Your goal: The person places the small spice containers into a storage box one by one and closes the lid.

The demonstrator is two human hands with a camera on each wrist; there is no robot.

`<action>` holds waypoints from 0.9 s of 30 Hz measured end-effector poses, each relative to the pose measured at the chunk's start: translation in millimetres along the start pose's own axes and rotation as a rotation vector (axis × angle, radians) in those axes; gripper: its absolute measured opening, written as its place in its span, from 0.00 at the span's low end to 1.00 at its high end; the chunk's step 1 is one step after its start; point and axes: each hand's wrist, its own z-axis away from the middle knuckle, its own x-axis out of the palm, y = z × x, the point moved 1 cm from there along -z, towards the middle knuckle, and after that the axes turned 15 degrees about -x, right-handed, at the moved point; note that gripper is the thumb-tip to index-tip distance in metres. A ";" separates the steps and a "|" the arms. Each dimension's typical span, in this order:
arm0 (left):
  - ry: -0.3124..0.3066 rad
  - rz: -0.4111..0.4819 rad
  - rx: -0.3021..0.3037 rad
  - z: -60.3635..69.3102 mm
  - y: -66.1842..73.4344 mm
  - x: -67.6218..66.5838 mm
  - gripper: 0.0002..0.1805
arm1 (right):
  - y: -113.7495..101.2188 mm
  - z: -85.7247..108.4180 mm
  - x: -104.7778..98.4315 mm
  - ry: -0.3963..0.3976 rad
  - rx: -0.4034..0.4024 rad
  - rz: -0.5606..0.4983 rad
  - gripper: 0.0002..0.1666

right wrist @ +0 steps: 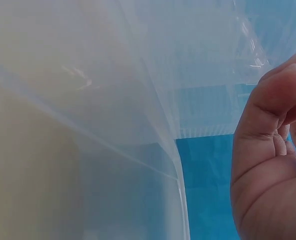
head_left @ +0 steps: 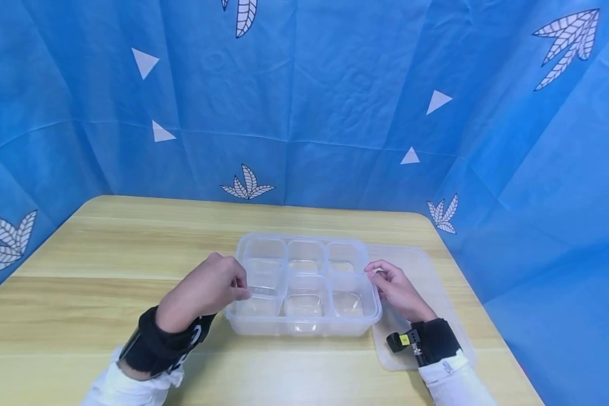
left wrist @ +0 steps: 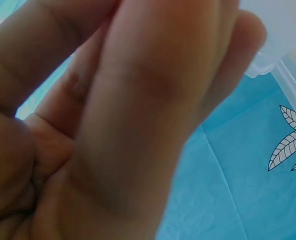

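A clear plastic storage box [head_left: 325,326] stands on the table, with several small clear boxes inside in two rows. My left hand [head_left: 208,287] is at its left end, thumb and forefinger pinching the edge of the front-left small clear box [head_left: 261,304]. That box looks slightly raised and tilted. My right hand [head_left: 393,285] holds the storage box's right rim between thumb and fingers. In the left wrist view the curled fingers [left wrist: 142,100] hide most of the grip. The right wrist view shows the thumb [right wrist: 280,90] beside clear plastic.
A flat translucent lid [head_left: 426,270] lies right of the storage box, partly under my right forearm. The light wooden table [head_left: 106,270] extends to the left. A blue cloth [head_left: 335,84] with white leaf and triangle prints hangs behind and at the sides.
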 end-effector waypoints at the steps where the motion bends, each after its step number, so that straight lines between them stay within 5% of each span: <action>1: -0.002 -0.008 0.005 -0.7 -0.8 0.9 0.13 | -0.2 -0.2 -0.1 0.002 0.000 0.005 0.18; 8: -0.015 -0.062 0.000 -5.7 -4.8 8.3 0.18 | 0.1 -1.0 -0.5 0.022 0.010 0.028 0.19; 18: -0.077 -0.141 -0.164 -9.6 -2.0 14.4 0.15 | -0.5 -1.7 -1.9 0.024 -0.005 0.073 0.22; 27: -0.103 -0.193 -0.192 -14.4 -5.5 19.8 0.16 | -0.5 -1.9 -1.4 0.022 -0.002 0.071 0.24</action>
